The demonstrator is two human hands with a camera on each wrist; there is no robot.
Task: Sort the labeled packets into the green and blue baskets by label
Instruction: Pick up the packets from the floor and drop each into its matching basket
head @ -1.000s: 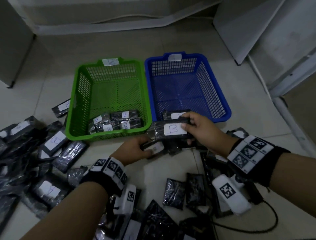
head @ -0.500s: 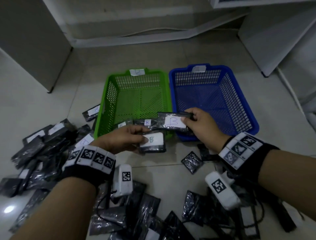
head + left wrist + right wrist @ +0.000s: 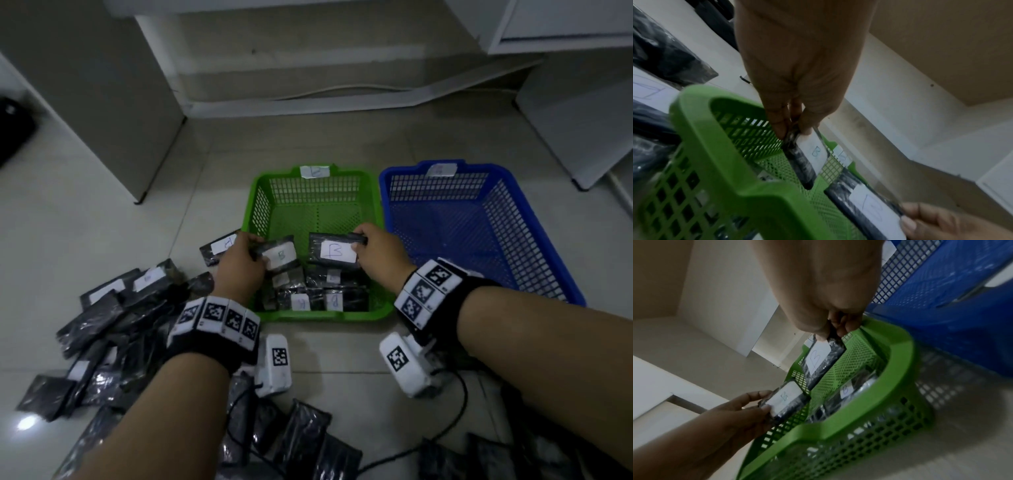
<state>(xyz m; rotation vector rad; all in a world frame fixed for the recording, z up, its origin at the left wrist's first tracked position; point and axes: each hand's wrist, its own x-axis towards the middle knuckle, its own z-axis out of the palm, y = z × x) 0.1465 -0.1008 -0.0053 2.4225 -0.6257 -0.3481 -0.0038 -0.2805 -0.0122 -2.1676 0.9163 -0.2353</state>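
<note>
While both hands hover over the green basket [image 3: 375,310], the left hand [image 3: 239,265] pinches one B-labelled packet [image 3: 281,255], the right hand [image 3: 378,255] pinches another packet [image 3: 334,251].

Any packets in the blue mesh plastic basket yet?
No, the blue mesh plastic basket shows only bare floor; the black labeled packets lie in the green one.

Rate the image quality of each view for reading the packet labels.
Head view: dim, floor glare lower left, right hand's packet reads B. Left wrist view: green basket rim smeared with blur. Right wrist view: dim, B labels legible, blue basket soft.
</note>
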